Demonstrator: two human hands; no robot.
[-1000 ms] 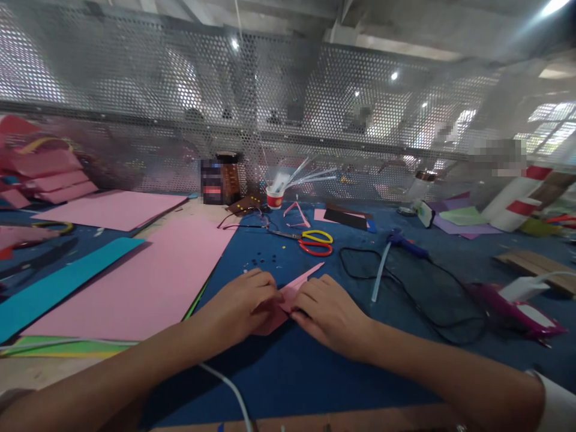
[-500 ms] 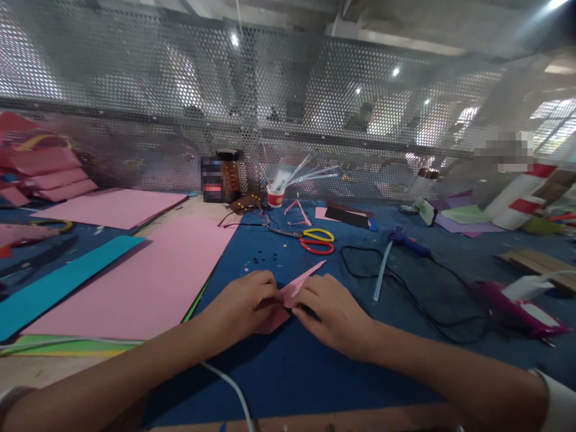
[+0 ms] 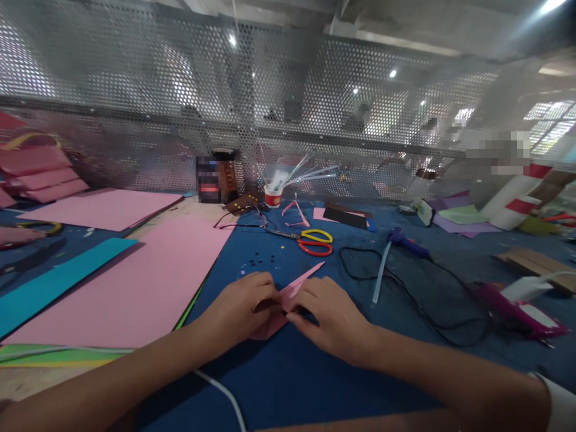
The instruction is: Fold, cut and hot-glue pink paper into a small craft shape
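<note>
A folded piece of pink paper (image 3: 300, 282) lies between my two hands, low over the blue table mat (image 3: 288, 378). My left hand (image 3: 246, 303) is closed on its left part, with the fingertips bent and partly hidden. From the other side, my right hand (image 3: 330, 315) pinches the paper between thumb and fingers, near the left fingertips. A narrow pointed end of the paper sticks out up and to the right, past my right knuckles. Beyond the hands lie scissors (image 3: 310, 241) with one yellow and one red handle. Several small black bits (image 3: 261, 259) are scattered before them.
Large pink sheets (image 3: 135, 288) and a teal strip (image 3: 67, 282) lie on the left. A blue glue gun (image 3: 407, 243) with its black cord is on the right. Glasses (image 3: 243, 221) and a paper cup (image 3: 272, 197) with clear sticks stand behind, before a perforated metal screen (image 3: 288, 90).
Both hands keep hold of the pink paper, with the fingertips shifting only slightly. The view has turned a little, so the things on the table appear slightly further left.
</note>
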